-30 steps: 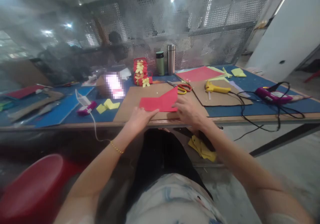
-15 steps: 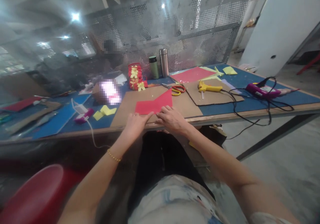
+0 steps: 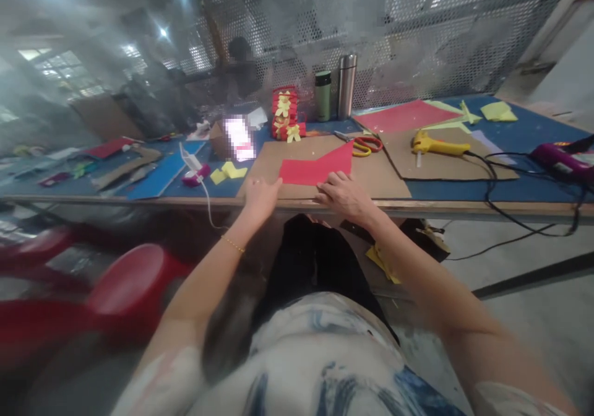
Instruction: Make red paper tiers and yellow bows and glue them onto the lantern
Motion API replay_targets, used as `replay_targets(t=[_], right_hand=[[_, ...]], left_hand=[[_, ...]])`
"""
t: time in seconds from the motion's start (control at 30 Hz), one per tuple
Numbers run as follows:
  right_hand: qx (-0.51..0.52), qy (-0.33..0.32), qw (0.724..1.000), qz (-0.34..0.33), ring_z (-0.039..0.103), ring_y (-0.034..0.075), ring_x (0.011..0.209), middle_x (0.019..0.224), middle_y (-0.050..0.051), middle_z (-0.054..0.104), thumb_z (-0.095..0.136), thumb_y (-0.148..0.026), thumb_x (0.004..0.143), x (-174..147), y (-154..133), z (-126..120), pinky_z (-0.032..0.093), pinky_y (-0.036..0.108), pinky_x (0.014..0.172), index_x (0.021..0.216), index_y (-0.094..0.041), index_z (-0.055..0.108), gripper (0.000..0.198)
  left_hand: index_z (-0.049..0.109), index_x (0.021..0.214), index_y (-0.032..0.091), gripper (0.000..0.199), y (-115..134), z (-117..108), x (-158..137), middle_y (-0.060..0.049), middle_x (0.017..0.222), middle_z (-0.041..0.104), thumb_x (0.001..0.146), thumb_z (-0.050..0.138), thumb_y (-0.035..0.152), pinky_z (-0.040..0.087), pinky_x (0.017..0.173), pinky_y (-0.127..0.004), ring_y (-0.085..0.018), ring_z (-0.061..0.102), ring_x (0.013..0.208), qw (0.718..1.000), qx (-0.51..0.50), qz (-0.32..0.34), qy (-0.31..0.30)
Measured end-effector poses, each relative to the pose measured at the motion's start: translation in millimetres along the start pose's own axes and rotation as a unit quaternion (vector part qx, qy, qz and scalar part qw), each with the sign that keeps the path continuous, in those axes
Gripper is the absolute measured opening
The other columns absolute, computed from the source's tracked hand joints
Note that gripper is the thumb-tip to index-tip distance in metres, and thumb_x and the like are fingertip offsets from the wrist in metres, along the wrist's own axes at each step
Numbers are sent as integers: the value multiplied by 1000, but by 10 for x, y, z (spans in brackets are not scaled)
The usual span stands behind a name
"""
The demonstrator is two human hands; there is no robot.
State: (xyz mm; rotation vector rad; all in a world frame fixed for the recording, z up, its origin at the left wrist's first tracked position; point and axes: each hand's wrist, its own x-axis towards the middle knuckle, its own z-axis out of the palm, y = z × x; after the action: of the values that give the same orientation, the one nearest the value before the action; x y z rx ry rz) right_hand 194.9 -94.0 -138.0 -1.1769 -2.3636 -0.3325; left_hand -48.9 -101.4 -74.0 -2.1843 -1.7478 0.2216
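A folded piece of red paper (image 3: 306,171) lies on a brown cardboard sheet (image 3: 385,177) at the table's front edge. Its right end rises to a slanted point. My left hand (image 3: 262,198) rests on the cardboard by the paper's lower left corner, thumb stretched toward that corner and apart from the fingers. With bent fingers, my right hand (image 3: 346,196) holds down the paper's lower right edge. Just behind the paper lie scissors (image 3: 364,148) with red and yellow handles.
A yellow glue gun (image 3: 440,145) lies on another cardboard piece, its black cord trailing right. Behind stand a green cup (image 3: 323,97), a steel flask (image 3: 346,88) and red decorations with yellow bows (image 3: 284,116). Yellow scraps (image 3: 228,173) and a lit phone (image 3: 240,137) sit left.
My left hand has slid left along the paper's lower edge to its corner, away from my right hand. My right hand stays on the paper. The view has turned left.
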Motion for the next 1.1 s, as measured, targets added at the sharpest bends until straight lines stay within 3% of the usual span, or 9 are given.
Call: replay_targets(t=[0.1,0.2,0.37,0.5,0.57,0.7,0.83,1.1], right_hand=[[17,14,1000,-2,50,29,99,106,14,66,51,-40,109,-6,27,31,32,39,83,104,-20,77,33],[24,17,1000,-4,51,29,99,105,14,67,54,-40,107,1,43,48,33,39,83,102,-22,78,31],[23,13,1000,2,53,29,99,106,14,68,56,-40,107,4,45,65,35,39,83,105,-20,79,31],[12,29,999,-7,54,29,98,104,14,68,53,-39,108,-15,44,90,35,38,83,108,-20,78,32],[8,38,999,-10,54,29,96,101,14,68,53,-40,108,-21,45,105,35,38,82,108,-19,79,33],[2,50,999,-14,55,29,95,99,13,67,56,-41,107,-20,45,133,34,38,80,106,-20,79,31],[-8,55,998,-17,55,28,95,100,12,68,52,-42,109,-26,55,164,34,37,80,106,-21,78,34],[0,43,999,-19,55,28,95,100,12,67,47,-44,110,-41,121,228,35,37,81,105,-21,77,38]], left_hand=[[73,131,17,45,67,-9,51,-21,120,73,99,44,8,42,96,-44,-31,64,115,998,-35,3,45],[80,110,6,35,182,-55,180,-26,128,68,94,49,6,43,103,-47,-36,58,126,989,-135,17,59],[81,100,9,30,399,-89,436,-18,107,76,96,51,13,48,99,-39,-28,67,109,961,-273,27,29],[76,101,16,20,478,-45,551,-10,104,77,93,69,33,51,82,-31,-21,68,94,930,-366,14,17],[73,91,18,18,470,-31,594,-7,94,76,87,78,35,49,76,-30,-20,66,86,917,-399,3,7],[60,62,19,30,422,-54,660,1,63,59,77,84,29,41,62,-26,-15,55,64,901,-433,14,-34],[47,50,19,42,403,-111,680,6,51,40,76,81,23,30,52,-26,-11,38,52,884,-457,24,-89],[48,46,16,38,406,-280,642,6,45,37,62,79,2,24,50,-27,-8,33,51,865,-483,-10,-137]])
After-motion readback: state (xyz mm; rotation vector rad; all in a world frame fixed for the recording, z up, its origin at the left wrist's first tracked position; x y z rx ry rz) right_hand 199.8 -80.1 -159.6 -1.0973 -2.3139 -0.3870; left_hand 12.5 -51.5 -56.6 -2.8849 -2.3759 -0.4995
